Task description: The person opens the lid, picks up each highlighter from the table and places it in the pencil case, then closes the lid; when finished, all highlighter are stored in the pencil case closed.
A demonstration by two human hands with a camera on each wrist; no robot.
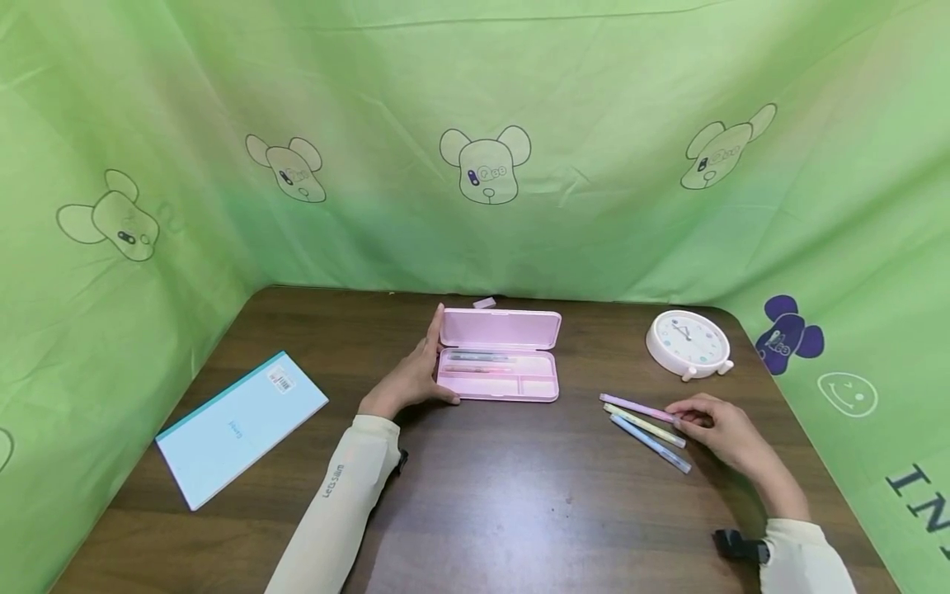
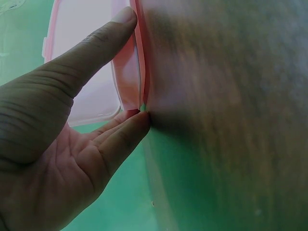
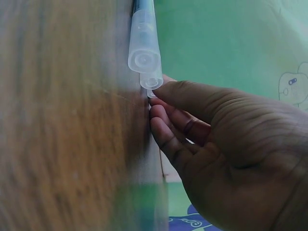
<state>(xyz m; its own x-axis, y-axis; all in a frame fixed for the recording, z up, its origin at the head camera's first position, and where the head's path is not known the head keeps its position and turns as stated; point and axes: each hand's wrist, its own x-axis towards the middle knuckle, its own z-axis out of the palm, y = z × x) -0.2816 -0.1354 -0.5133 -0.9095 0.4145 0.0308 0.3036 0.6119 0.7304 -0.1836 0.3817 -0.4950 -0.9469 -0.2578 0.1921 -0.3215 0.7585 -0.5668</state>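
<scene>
An open pink pencil case (image 1: pixel 538 365) stands at the back middle of the table, its lid (image 1: pixel 500 328) raised. Two pens (image 1: pixel 478 357) lie in its long compartment. My left hand (image 1: pixel 406 381) holds the case by its left end; in the left wrist view the thumb (image 2: pixel 91 50) lies along the front edge and the other fingers are at the corner. On the right, my right hand (image 1: pixel 727 433) pinches the end of a purple-pink pen (image 1: pixel 631 405). A yellow pen (image 1: pixel 644 425) and a blue pen (image 1: pixel 650 443) lie just in front of it.
A light blue notebook (image 1: pixel 241 429) lies on the left of the table. At the back right is a white round clock (image 1: pixel 688 343). A small pink block (image 1: pixel 485 303) sits behind the case. Green cloth (image 1: pixel 579 239) hangs around the table.
</scene>
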